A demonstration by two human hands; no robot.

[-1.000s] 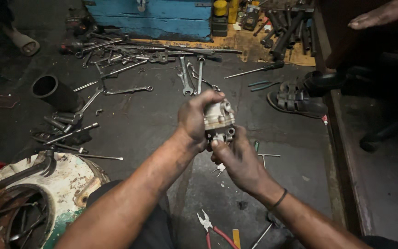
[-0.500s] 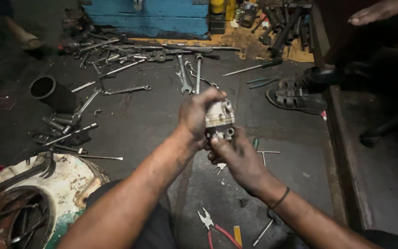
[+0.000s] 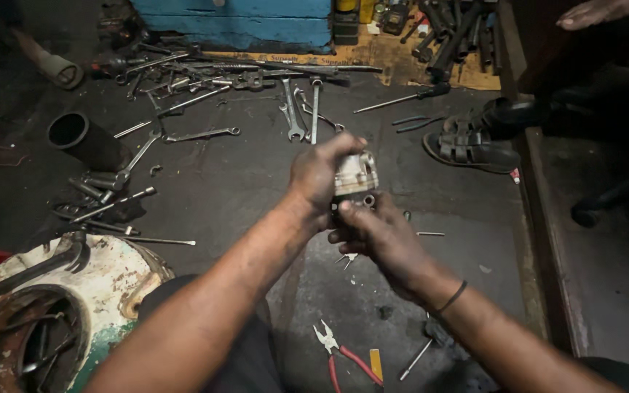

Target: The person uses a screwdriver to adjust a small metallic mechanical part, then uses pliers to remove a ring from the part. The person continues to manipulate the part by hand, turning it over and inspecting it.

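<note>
Fingers of both hands gripped the small metal part (image 3: 354, 175): left hand (image 3: 318, 178) steadying, right hand (image 3: 376, 236) supporting underneath, above scattered wrenches (image 3: 300, 109).

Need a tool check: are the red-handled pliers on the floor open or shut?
Open: the red-handled pliers lie with handles spread and jaws parted.

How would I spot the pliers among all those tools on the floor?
Start at the person's right forearm near the bottom edge. On the dark floor just left of it lie the pliers, jaws pointing up-left. Unlike the bare grey wrenches farther away, they have red handles.
</note>
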